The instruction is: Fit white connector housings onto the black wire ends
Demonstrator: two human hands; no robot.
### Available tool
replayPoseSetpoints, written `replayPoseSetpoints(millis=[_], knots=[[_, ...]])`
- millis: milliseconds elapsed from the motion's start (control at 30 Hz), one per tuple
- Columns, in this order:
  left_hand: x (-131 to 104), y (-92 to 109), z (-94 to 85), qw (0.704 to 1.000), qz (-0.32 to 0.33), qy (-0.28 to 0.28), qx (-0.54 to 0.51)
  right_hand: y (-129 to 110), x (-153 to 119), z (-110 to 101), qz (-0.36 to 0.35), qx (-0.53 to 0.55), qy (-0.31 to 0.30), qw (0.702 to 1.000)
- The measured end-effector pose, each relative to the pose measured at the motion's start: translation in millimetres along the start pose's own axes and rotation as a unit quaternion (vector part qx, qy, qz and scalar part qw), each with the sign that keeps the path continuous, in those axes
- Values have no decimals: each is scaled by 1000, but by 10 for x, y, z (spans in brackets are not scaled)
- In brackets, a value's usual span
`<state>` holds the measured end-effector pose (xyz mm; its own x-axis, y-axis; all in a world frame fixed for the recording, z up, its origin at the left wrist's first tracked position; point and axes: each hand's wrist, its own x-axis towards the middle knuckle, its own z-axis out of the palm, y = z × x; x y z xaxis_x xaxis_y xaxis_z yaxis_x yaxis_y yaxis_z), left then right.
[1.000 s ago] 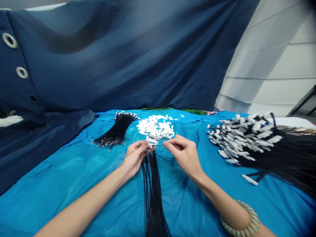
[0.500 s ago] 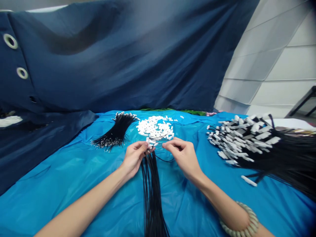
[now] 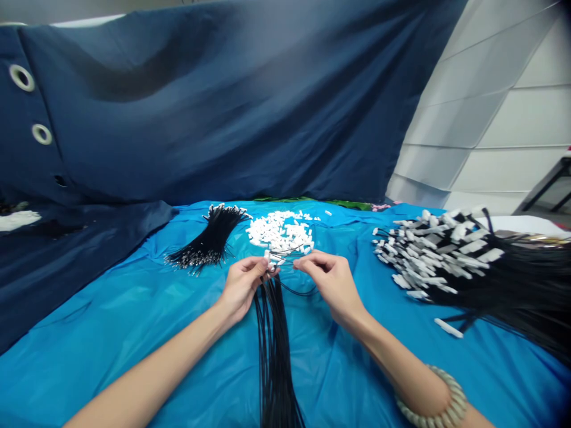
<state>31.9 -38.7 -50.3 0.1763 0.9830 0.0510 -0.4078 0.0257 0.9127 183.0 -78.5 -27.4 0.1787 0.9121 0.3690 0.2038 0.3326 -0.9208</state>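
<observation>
Left hand (image 3: 243, 285) pinching white connector (image 3: 267, 254), fingertips partly hiding it; right hand (image 3: 332, 279) pinching thin black wire (image 3: 288, 263) just right of it. Loose connector pile (image 3: 281, 230) close behind, short-wire bundle (image 3: 209, 238) left, finished-looking cable heap (image 3: 446, 255) right, long black strands (image 3: 274, 351) below.

I am noting soft, moderate light spreading over the blue sheet (image 3: 134, 297), which is giving back pale glints. The navy cloth (image 3: 250, 107) is showing a faint sheen, with shadow pooling upper left. White pieces (image 3: 281, 230) are washing out. Rightward, black strands (image 3: 513, 279) are looking stretched and smeared; the upper-right corner is sitting dark.
</observation>
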Motion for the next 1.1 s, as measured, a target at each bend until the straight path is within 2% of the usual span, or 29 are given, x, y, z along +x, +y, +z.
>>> replayPoseSetpoints(millis=[367,467,600,733,800,900,1000,1100], knots=[[6,-6,-14,1000,3,-8,17,32,16,2,0,-19,-4,1000],[6,-14,-17,1000,0,-11,17,31,2,-3,-61,-89,-3,994],[5,-29,-24,999,-19,-34,17,-8,-32,6,-192,-225,-26,955],[-8,-29,-24,998,-33,-44,21,-19,-48,12,-243,-294,-27,924],[-20,-27,-20,997,-41,-63,34,-14,-43,7,-270,-282,-28,920],[-36,-28,-12,992,-55,-106,47,-13,-30,-1,-297,-210,-69,929],[-43,-38,-7,990,-62,-122,47,-14,-23,4,-277,-131,-117,945],[-43,-53,-11,989,-69,-123,45,-8,-25,16,-247,-84,-139,955]])
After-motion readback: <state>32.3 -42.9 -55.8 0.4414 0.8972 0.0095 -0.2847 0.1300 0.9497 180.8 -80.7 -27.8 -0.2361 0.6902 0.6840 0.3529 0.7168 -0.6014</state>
